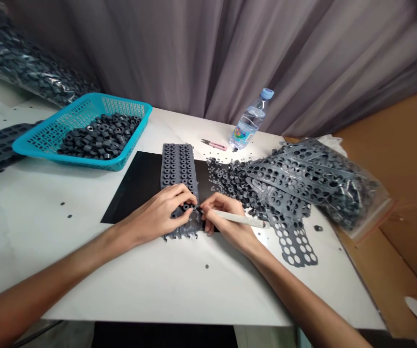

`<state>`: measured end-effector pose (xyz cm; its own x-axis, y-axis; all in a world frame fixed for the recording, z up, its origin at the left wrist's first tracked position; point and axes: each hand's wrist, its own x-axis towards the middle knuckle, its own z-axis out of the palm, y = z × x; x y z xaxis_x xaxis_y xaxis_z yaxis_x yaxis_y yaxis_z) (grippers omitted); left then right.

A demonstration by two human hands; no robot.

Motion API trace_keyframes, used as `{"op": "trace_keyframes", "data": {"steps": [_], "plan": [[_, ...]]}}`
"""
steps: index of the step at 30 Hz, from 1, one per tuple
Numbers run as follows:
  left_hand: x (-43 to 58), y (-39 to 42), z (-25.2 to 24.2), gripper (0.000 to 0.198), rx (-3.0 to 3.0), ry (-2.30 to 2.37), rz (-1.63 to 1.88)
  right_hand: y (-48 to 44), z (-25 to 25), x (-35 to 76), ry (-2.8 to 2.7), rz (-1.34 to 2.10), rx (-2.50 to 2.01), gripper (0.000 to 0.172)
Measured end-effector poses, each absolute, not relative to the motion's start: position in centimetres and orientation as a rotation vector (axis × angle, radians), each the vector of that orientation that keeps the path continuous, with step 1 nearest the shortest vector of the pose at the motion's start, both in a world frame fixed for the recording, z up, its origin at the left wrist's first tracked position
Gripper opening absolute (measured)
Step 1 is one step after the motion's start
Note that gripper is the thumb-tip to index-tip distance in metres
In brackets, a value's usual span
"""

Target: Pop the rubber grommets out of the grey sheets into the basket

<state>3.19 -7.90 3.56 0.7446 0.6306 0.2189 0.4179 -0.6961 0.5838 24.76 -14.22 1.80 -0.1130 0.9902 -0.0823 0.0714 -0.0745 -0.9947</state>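
Nearest is the front edge of the bench (201, 297), with a wide bare strip behind it, broken only by a small dark disc (207, 266). Beyond, the grey moulded sheet (177, 164) of ringed parts lies lengthwise, its near end with small hooked tabs overhanging the black mat (130, 188). The left hand (165, 210) rests over the sheet's near half, thumb and forefinger slightly apart with a ring part showing between them; I cannot tell whether they pinch it. The right hand (230, 220), just beside the sheet's right edge, has its fingers clamped on a white pen-like tool (239, 218). Its tip is near the left fingertips; contact is unclear. Left of the sheet, the mat gives open room; to the right, loose rings (235, 181) and perforated sheets (291, 169) crowd in. Farther back are a blue basket (116, 164) of rings, pink-handled snips (214, 144) and a water bottle (248, 121).
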Motion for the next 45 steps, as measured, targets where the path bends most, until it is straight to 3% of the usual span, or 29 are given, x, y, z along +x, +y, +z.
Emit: {"op": "trace_keyframes", "data": {"steps": [8, 14, 19, 27, 37, 45], "plan": [[3.2, -8.2, 2.6, 0.022, 2.618, 0.673, 0.587, -14.6, 2.0, 24.5, -1.445, 1.199, -1.349, 0.008], [2.5, -6.7, 5.9, 0.017, 1.787, 1.005, 1.22, -14.9, 1.7, 24.3, -1.397, 1.187, -1.374, 0.006], [1.7, -6.2, 5.7, 0.021, 1.247, 0.871, 0.973, -14.3, 1.7, 24.5, -1.209, 1.293, -1.276, 0.012], [2.5, -7.9, 4.4, 0.026, 1.001, 0.845, 0.619, -13.9, 1.8, 24.4, -1.188, 1.241, -1.307, 0.017], [2.3, -7.8, 4.7, 0.027, 0.938, 0.797, 0.534, -14.0, 1.8, 24.3, -1.195, 1.204, -1.364, 0.013], [2.3, -7.9, 5.3, 0.025, 0.904, 0.805, 0.54, -13.9, 1.9, 24.4, -1.211, 1.222, -1.35, 0.022]]}}
